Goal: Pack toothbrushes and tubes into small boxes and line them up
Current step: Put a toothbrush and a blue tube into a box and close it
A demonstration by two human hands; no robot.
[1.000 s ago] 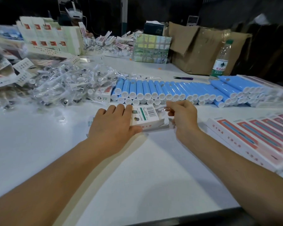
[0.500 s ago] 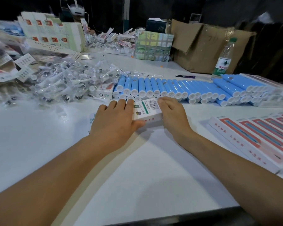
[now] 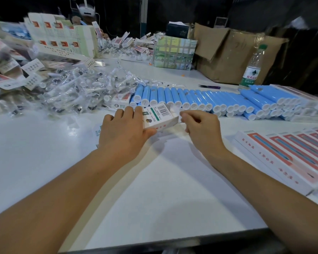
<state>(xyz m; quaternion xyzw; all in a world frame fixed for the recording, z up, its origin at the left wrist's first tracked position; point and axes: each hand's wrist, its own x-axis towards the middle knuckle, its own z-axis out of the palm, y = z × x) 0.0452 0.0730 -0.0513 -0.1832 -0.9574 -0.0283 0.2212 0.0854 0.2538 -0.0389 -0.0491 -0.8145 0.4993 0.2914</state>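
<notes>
Small box [image 3: 159,116] sits mid-tabletop [image 3: 154,180], just in front of the row of blue tubes [image 3: 200,99]. Its left part is hidden under the left hand [image 3: 124,132], so full length can't be read; contents not visible either. Right end of box is blurred w/ a pale flap, hard to make out. Left hand grips the box: fingers curled over the top, thumb under the near edge. Right hand [image 3: 200,128] is at the box's right end, fingers curled, pinching smth small & pale there; can't tell what exactly.

Around the box: behind-left, a heap of clear-wrapped toothbrushes [image 3: 72,92], individual pieces hard to separate. Blue tubes lie side by side behind the box, white caps toward the camera. Right of the box, well apart, flat red-and-white boxes [image 3: 283,153] lined up, far ones cut off by the frame edge. Behind the tubes: water bottle [image 3: 251,70], brown cardboard carton [image 3: 228,52].

Box long axis runs roughly left-right, right end angled slightly away; barcode face up, tilted toward the camera.
</notes>
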